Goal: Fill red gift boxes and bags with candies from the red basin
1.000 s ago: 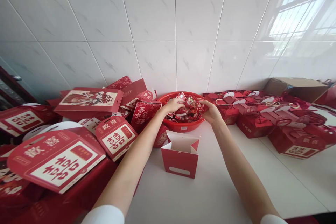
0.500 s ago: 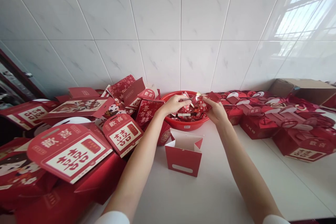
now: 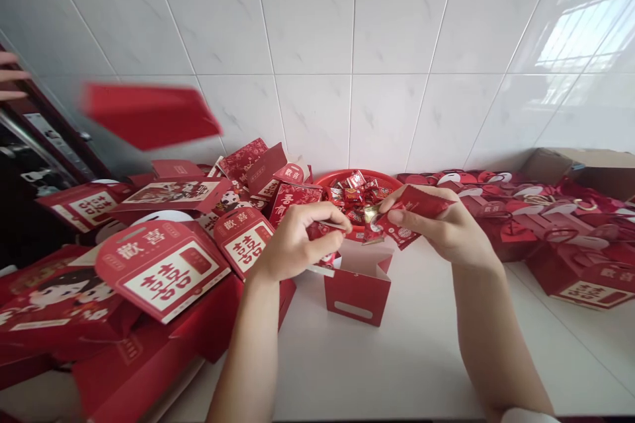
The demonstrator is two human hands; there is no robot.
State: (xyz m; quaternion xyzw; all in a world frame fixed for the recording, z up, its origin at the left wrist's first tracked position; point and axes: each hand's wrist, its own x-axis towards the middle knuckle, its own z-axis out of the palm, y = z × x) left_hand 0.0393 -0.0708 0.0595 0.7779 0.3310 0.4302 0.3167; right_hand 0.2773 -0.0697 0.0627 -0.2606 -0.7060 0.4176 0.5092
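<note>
Just above the open red gift box (image 3: 358, 294), both hands hold wrapped candies. My left hand (image 3: 302, 238) is closed around candies (image 3: 320, 231) with red wrappers, partly hidden by its fingers, at the box's left rim. To the right, my right hand (image 3: 446, 225) pinches a larger red packet (image 3: 414, 211) together with smaller wrapped candies (image 3: 374, 228). The box stands upright on the white table, its top open. Behind it is a red plastic basket (image 3: 391, 180) with several wrapped candies in it.
A heap of red gift boxes (image 3: 159, 271) fills the left side. Closed boxes with handles (image 3: 570, 271) crowd the right, near a cardboard box (image 3: 585, 162). At the far left, a person's hand (image 3: 12, 76) shows, and a blurred red box (image 3: 151, 115) is in the air.
Both hands have come back from the basket towards the open box, carrying candies. A red box has appeared in the air at upper left, along with another person's hand.
</note>
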